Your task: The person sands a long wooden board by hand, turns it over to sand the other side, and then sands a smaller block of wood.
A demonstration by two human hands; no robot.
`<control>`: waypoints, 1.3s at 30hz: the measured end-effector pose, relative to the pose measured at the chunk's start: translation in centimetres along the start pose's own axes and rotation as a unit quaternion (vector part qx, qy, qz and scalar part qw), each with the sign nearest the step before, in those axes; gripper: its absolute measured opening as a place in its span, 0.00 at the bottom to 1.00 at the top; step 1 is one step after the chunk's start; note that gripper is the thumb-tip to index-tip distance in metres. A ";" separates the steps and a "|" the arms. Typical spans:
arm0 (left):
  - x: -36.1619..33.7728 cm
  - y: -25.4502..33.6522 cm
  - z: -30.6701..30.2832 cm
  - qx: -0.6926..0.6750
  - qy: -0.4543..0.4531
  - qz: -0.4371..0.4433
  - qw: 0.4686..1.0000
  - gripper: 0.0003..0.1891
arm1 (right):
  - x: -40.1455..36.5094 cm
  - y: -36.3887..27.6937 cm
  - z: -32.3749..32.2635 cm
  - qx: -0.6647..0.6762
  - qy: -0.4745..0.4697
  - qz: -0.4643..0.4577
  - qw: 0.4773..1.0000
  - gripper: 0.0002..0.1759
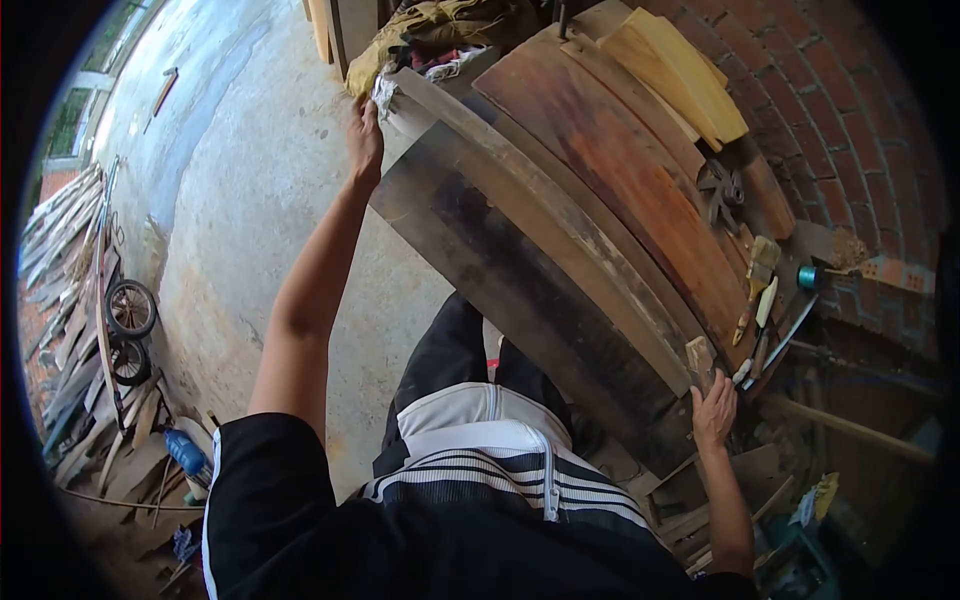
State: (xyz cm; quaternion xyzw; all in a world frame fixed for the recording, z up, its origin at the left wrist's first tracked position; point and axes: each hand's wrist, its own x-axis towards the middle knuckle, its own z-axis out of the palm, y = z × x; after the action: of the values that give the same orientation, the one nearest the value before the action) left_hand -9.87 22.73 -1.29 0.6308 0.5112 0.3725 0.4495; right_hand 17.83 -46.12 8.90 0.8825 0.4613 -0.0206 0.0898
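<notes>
My left hand (366,142) is stretched out at the far left end of the workbench, fingers extended beside a white cloth (383,92) and a yellowish sack (410,42). Close to it is one end of a long, worn wooden beam (560,215), which runs diagonally across the dark bench board (500,260). At the beam's other end, my right hand (714,408) rests with fingers spread, just below a small wooden block (699,354). Behind the beam lies a wide reddish-brown plank (620,170).
Yellow boards (680,75) lean near the brick wall (850,130). A paintbrush (763,262) and a teal spool (807,276) lie at the bench's right. Scrap wood (70,300), small wheels (130,308) and a blue bottle (184,452) are on the left.
</notes>
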 end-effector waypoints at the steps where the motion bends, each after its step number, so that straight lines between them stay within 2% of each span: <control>1: 1.2 0.6 0.9 -0.025 -0.003 0.008 1.000 0.30 | 2.0 -1.6 -0.4 0.005 0.023 -0.036 0.999 0.39; 2: 2.4 0.6 1.9 -0.050 -0.007 0.017 0.999 0.30 | 4.0 -3.4 -0.6 0.004 0.031 -0.047 0.998 0.39; 4: 5.4 -1.6 3.7 -0.107 -0.054 -0.023 0.992 0.30 | 8.0 -6.8 -1.7 0.017 0.043 -0.069 0.997 0.40; 5: 5.4 -0.6 4.0 -0.163 -0.122 -0.100 0.974 0.29 | 9.7 -8.4 -2.2 0.017 0.047 -0.084 0.995 0.40; 6: 6.3 -3.3 5.5 -0.222 -0.126 -0.111 0.960 0.27 | 11.5 -10.0 -2.6 0.016 0.050 -0.101 0.994 0.40; 8: 4.8 -2.0 6.4 -0.260 -0.083 -0.111 0.956 0.24 | 15.6 -14.1 -3.5 0.020 0.070 -0.131 0.989 0.39; 14: 3.7 -0.7 6.6 -0.339 -0.064 -0.146 0.927 0.23 | 27.7 -28.4 -6.0 0.020 0.114 -0.195 0.974 0.37; 16: 3.5 0.0 6.3 -0.344 -0.062 -0.167 0.922 0.25 | 31.1 -32.8 -7.0 0.032 0.132 -0.190 0.972 0.35; 18: 3.5 -0.1 6.1 -0.400 -0.076 -0.195 0.892 0.27 | 34.6 -36.8 -7.5 0.047 0.152 -0.189 0.969 0.32; 22: 3.2 1.0 5.4 -0.405 -0.065 -0.195 0.891 0.32 | 41.4 -42.8 -8.4 0.126 0.188 -0.195 0.954 0.25; 26: 3.7 0.6 5.0 -0.360 -0.099 -0.182 0.910 0.34 | 41.3 -41.5 -8.5 0.145 0.181 -0.213 0.949 0.25; 29: 4.1 -0.2 4.9 -0.340 -0.124 -0.159 0.919 0.29 | 33.9 -34.3 -8.0 0.103 0.143 -0.209 0.962 0.30; 30: 3.9 -0.7 5.0 -0.323 -0.128 -0.143 0.927 0.27 | 31.2 -31.4 -7.5 0.080 0.123 -0.197 0.969 0.34; 31: 3.8 -0.9 5.0 -0.340 -0.128 -0.163 0.917 0.22 | 28.6 -28.6 -7.1 0.068 0.087 -0.183 0.977 0.35; 33: 3.7 -0.8 5.1 -0.353 -0.125 -0.171 0.912 0.22 | 24.7 -23.8 -6.2 0.076 0.063 -0.160 0.982 0.34; 36: 3.6 -0.3 5.1 -0.365 -0.123 -0.175 0.906 0.22 | 24.7 -23.7 -5.9 0.072 0.056 -0.164 0.982 0.34; 39: 3.6 -0.7 5.1 -0.364 -0.124 -0.177 0.906 0.22 | 32.2 -31.0 -7.2 0.057 0.124 -0.219 0.966 0.34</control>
State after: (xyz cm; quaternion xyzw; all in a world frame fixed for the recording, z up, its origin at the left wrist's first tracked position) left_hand -4.62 25.37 -3.51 0.3637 0.3836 0.3652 0.7663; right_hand 10.57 -1.45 7.83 0.7595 0.6486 0.0437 -0.0250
